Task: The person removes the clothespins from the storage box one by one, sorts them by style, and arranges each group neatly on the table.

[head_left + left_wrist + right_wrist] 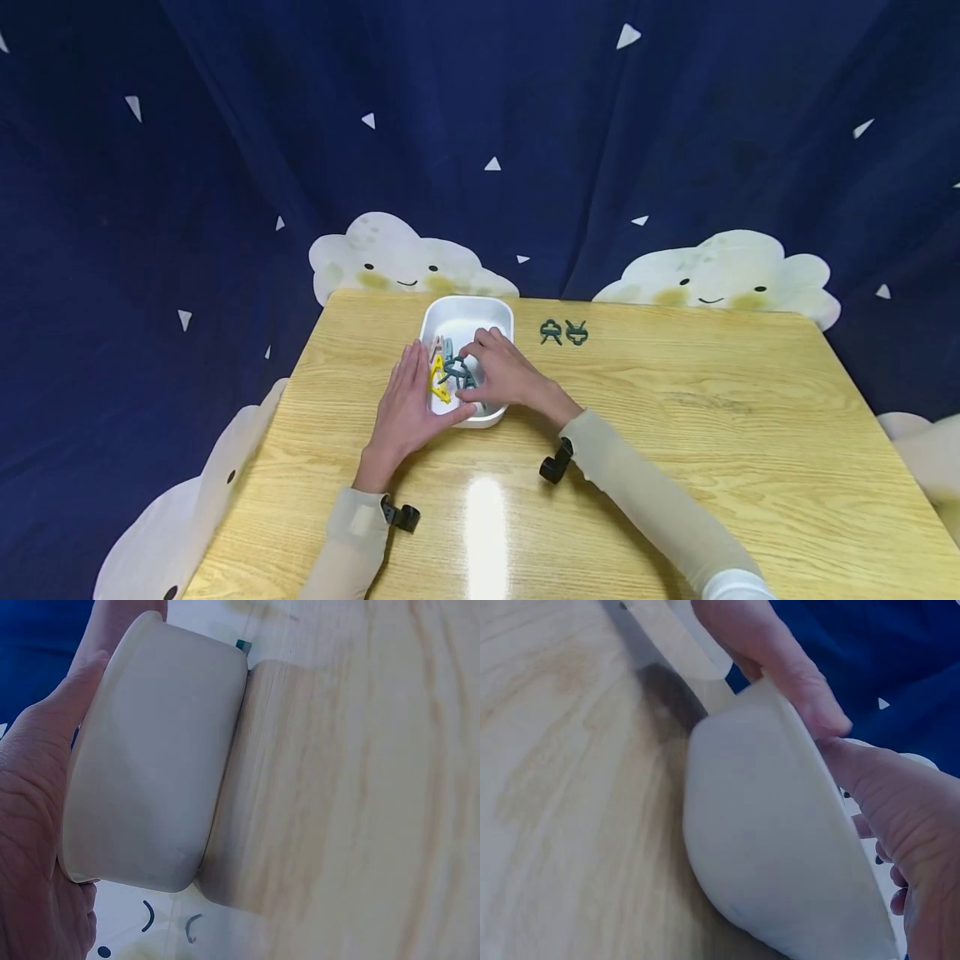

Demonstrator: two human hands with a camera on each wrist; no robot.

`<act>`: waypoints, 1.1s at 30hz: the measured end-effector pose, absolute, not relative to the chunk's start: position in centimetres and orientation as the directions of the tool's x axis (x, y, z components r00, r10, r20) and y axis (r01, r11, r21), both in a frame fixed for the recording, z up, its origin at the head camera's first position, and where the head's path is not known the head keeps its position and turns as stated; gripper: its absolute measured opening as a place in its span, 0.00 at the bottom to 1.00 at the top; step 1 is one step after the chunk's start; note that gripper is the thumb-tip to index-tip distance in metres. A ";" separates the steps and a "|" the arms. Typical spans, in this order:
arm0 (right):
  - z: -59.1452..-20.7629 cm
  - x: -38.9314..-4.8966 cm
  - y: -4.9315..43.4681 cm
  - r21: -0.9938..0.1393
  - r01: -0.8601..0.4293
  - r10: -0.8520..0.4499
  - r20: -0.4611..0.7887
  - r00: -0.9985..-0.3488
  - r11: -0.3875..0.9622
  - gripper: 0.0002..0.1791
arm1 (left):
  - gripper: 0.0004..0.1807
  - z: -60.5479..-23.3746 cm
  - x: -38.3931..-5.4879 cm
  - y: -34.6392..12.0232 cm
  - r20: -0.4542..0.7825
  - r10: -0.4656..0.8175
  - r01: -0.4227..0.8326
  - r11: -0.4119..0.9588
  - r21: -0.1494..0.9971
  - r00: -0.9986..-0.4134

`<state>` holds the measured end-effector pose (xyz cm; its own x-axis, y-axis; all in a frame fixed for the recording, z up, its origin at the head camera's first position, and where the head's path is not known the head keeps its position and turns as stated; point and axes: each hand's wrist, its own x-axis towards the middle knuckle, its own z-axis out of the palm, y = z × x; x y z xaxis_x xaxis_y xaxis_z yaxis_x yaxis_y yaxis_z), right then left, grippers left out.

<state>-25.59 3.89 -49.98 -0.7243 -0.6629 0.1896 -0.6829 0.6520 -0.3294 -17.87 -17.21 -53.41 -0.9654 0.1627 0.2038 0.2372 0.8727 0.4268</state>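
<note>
A white tray (468, 307) with rounded corners holds several small plastic clips. My left hand (405, 404) lies along the tray's left side with straight fingers, its thumb stretched over the near rim. My right hand (504, 371) reaches in over the right rim; its bent forefinger and thumb pinch a dark green clip (454, 372). Beside that clip, to the left, lies a yellow clip (438, 385). Behind it are a pink clip (437, 344) and a pale blue clip (448, 348). In both wrist views the outer tray wall (157, 757) hides the clips.
Two dark green clips, the left one (551, 332) and the right one (577, 333), lie side by side on the wooden table (675, 417), right of the tray. A dark blue curtain (480, 83) with white triangles and clouds hangs behind the table's far edge.
</note>
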 end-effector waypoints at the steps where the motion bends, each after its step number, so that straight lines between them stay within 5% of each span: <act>1: -49.8 -25.7 4.2 -0.330 -0.688 -0.667 0.193 -0.720 0.647 0.35 | 0.74 -53.4 -17.9 -17.2 0.202 0.163 0.236 0.874 0.424 -0.966; 33: -49.2 -28.5 16.5 -0.402 -0.632 -0.557 0.300 -0.775 0.663 0.34 | 0.76 -53.1 -17.9 -17.0 0.180 0.146 0.213 0.870 0.445 -0.973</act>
<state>-28.53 16.47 -49.24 -0.7746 -0.5566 0.3004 -0.6320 0.6628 -0.4015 -17.89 -17.03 -53.13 -0.9728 0.1459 0.1800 0.2128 0.8699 0.4450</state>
